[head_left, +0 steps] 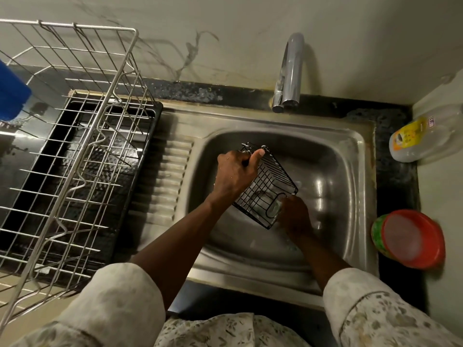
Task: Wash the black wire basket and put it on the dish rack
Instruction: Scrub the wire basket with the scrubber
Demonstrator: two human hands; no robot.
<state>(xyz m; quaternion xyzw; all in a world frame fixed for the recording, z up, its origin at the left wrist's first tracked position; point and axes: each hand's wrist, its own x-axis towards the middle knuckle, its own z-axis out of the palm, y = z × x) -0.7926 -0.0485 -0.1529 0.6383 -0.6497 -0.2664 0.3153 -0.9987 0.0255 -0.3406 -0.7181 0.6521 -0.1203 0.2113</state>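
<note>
The basket (pixel 266 186) hangs over the sink (pixel 350 156), under both hands. The rack (pixel 75 136) stands left of it, the tap (pixel 289 71) behind, a bottle (pixel 423 139) and tub (pixel 411 237) right.

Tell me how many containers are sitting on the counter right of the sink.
2: a clear bottle with a yellow label lying at the far corner, and a green tub with a red lid nearer the person. Others may sit out of frame.

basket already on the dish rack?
No, the basket is over the sink, held by the left hand and right hand; the rack sits apart.
</note>
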